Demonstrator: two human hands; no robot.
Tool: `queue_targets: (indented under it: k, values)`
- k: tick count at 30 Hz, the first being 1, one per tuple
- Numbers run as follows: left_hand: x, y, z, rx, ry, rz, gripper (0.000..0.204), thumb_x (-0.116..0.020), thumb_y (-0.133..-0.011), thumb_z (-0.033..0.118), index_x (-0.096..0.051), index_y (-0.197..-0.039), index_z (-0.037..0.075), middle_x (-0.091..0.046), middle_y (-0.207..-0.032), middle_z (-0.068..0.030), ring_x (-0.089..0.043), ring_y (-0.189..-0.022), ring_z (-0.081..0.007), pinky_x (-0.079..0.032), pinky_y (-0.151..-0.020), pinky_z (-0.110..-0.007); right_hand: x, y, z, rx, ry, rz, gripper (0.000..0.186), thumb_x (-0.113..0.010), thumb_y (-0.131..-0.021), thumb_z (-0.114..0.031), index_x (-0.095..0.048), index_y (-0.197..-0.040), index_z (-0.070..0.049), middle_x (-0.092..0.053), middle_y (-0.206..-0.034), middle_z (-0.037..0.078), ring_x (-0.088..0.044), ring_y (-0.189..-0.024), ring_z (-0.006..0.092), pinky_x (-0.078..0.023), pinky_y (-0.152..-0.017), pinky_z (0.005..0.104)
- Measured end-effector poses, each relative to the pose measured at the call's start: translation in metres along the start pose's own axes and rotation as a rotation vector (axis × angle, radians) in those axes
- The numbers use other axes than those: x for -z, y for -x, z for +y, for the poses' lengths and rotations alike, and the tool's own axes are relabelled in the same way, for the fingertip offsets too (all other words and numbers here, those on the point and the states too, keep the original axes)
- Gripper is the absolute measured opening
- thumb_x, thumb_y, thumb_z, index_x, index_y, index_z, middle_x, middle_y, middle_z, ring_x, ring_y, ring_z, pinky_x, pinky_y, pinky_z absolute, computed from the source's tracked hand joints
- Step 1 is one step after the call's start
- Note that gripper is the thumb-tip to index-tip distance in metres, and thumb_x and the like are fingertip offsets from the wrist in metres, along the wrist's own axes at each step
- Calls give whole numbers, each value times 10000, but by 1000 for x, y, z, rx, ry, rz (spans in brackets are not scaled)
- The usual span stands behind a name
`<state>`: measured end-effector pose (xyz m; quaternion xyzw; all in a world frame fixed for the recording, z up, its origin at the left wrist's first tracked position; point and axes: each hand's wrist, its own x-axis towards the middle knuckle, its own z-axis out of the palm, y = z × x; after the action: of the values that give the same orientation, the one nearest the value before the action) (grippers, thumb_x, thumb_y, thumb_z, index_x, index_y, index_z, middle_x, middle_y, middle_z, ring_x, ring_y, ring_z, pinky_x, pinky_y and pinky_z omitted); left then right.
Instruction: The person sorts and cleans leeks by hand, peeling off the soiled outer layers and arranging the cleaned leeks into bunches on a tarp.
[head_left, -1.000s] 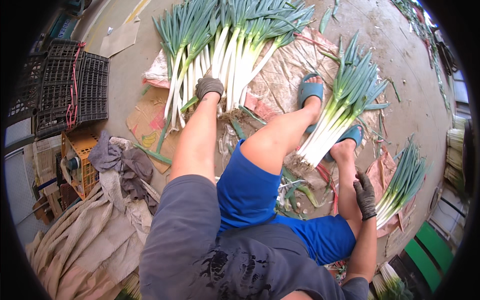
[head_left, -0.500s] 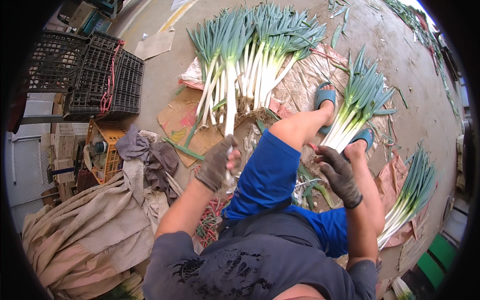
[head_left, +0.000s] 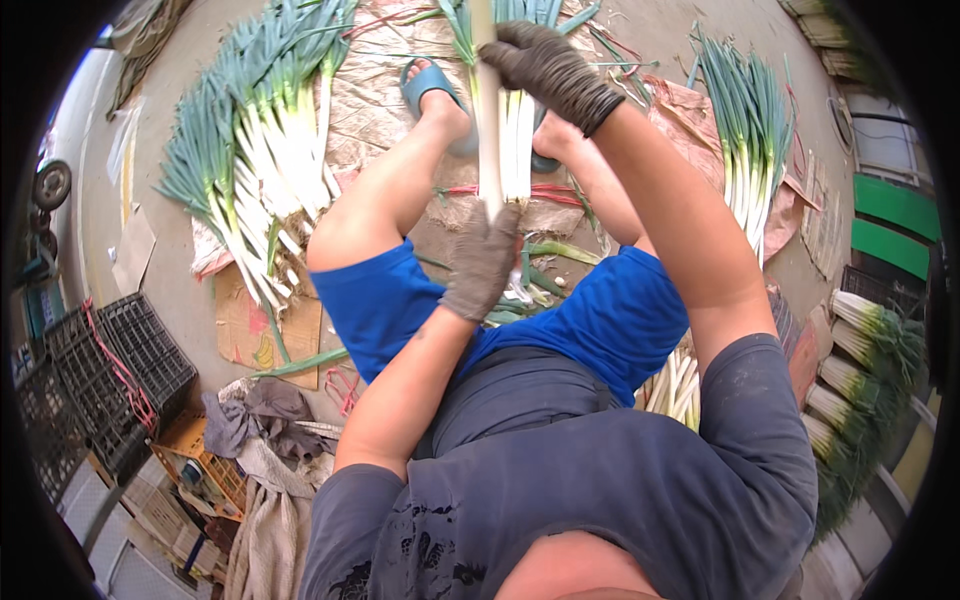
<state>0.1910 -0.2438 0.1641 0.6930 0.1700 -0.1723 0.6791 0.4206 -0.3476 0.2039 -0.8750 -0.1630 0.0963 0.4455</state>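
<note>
Upright in front of me is one long leek (head_left: 489, 140), its green top running out past the upper edge of the view. My left hand (head_left: 484, 262), in a dark work glove, is closed around its root end. Higher up, my gloved right hand (head_left: 550, 70) has its fingers against the stalk and looks closed on it. Behind this leek, between my feet, lies a small bunch of leeks (head_left: 519, 145) with white stalks toward me. To the left spreads a big pile of leeks (head_left: 262, 130), roots toward me; another bundle of leeks (head_left: 745, 130) lies to the right.
Red ties (head_left: 545, 192) and leaf trimmings (head_left: 560, 252) lie between my legs. At the left stand black crates (head_left: 120, 365), an orange crate (head_left: 200, 460) and a crumpled cloth (head_left: 265, 415). Stacked leek bundles (head_left: 850, 345) and green panels (head_left: 895, 210) are at the right.
My view has turned to the right. The leek in my left hand has moved from beside the left pile to above the bunch between my feet. My right hand has risen to its stalk.
</note>
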Motion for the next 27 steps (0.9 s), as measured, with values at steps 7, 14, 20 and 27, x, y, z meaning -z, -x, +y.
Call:
queue_targets:
  k: [7, 14, 20, 27]
  values:
    - [-91, -128, -198, -80, -233, 223, 269, -529, -994, 305, -530, -1016, 37, -557, -669, -73, -533, -510, -170, -458, -484, -329, -21, -47, 198, -240, 5, 14, 393, -614, -919, -315, -649, -1182, -26, -709, -999, 150, -676, -913, 253, -526, -850, 357]
    - [-79, -171, -230, 627, 184, 175, 248, -525, -998, 278, -580, -1062, 44, -614, -683, -73, -553, -510, -148, -454, -460, -287, -114, -67, 271, -437, 428, -265, 501, -617, -880, -329, -521, -1237, 8, -655, -1084, 293, -643, -1046, 406, -497, -924, 462]
    - [-87, -185, -220, 816, 394, 212, 254, -565, -966, 254, -618, -972, 6, -620, -687, -98, -589, -536, -197, -496, -501, -352, -138, -71, 293, -411, 519, -136, 390, -580, -873, -260, -559, -1153, 11, -678, -1031, 269, -662, -999, 411, -524, -883, 480]
    - [-73, -142, -138, 370, -586, -157, 366, -512, -899, 265, -664, -1117, 13, -659, -977, -284, -659, -952, -371, -508, -857, -477, -99, -43, 315, -255, 465, -74, 662, -671, -860, -329, -440, -1388, -2, -672, -1007, 230, -640, -965, 366, -486, -862, 424]
